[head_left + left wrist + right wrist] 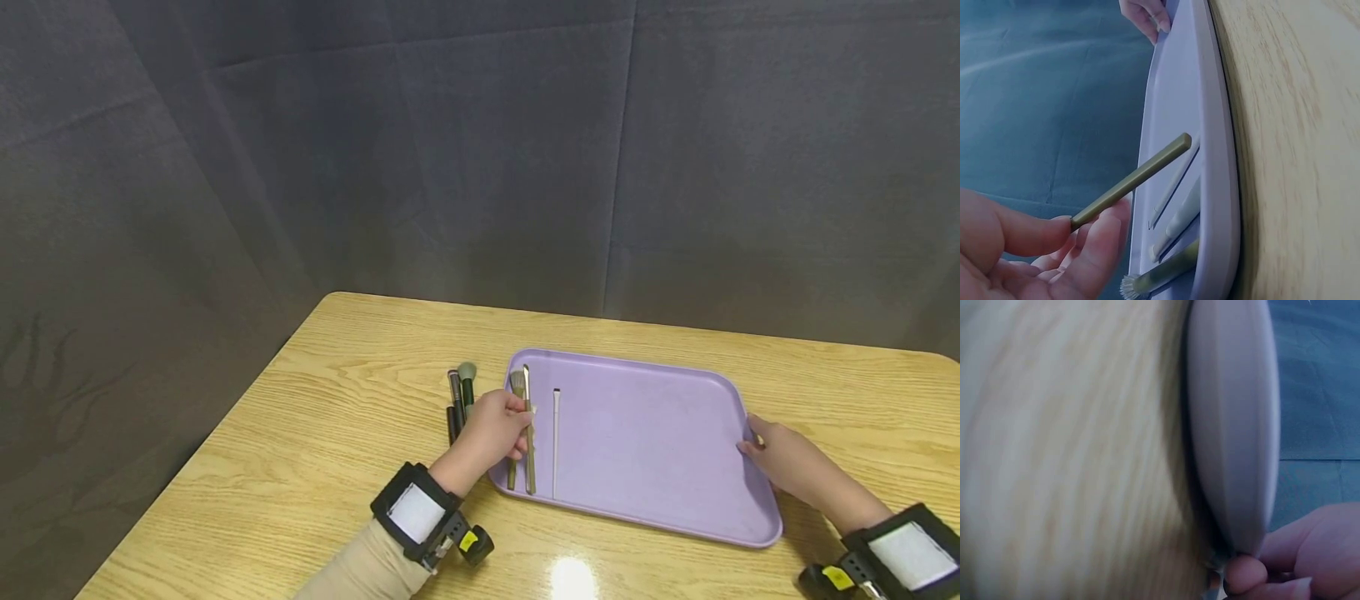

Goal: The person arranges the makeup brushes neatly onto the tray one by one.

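My left hand (489, 427) pinches a slim makeup brush with an olive handle (1135, 181) between thumb and fingers, over the left end of the lilac tray (645, 450). In the tray lies a thin white brush (556, 442). Closer to the tray's left side is an olive brush with grey bristles (1166, 270), partly covered by the hand in the head view. Between these two, the left wrist view shows a thicker pale brush (1180, 220). My right hand (787, 462) grips the tray's right rim, thumb on the inner side.
Several dark-handled brushes (467, 385), one with a green head, lie on the wooden table (360, 400) just left of the tray, partly behind the left hand. A dark grey curtain (480, 167) hangs behind the table's far edge.
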Motion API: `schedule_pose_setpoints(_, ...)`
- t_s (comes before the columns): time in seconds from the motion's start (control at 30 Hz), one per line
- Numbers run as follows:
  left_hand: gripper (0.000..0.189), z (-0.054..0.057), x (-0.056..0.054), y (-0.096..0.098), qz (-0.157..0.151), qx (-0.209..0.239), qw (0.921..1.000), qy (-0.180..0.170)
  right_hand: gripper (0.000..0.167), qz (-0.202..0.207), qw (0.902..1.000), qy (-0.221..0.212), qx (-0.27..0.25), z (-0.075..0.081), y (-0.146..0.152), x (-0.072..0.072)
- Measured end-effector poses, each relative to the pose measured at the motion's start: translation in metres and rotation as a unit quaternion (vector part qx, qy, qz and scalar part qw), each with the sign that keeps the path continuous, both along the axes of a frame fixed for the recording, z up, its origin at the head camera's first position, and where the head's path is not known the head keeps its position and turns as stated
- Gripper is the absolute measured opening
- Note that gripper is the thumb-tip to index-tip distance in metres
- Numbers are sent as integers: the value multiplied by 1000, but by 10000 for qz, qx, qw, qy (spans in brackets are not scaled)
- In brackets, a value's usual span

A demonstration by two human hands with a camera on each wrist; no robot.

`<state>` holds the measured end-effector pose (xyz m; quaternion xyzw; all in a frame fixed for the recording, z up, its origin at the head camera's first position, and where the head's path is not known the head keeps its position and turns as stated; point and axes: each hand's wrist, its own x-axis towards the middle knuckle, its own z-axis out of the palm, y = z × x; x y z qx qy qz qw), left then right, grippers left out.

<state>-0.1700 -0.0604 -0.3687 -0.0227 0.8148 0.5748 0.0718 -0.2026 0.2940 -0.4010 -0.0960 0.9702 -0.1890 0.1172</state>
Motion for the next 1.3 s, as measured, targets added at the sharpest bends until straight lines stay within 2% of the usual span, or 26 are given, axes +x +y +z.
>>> schedule_pose_setpoints(0.33, 12, -2, -2, 7, 31, 0, 10000, 63, 58, -109, 9993, -296, -196, 1, -1, 2)
schedule_pose_setpoints(1.07, 15, -4, -5, 23, -157, -212, 9995, 153, 57, -92, 9995, -236, -163, 1, 0, 1)
schedule_pose_setpoints(1.3, 14, -5, -5, 28, -226, -109, 9996, 146, 58, -124, 9996, -226, -103, 1, 0, 0)
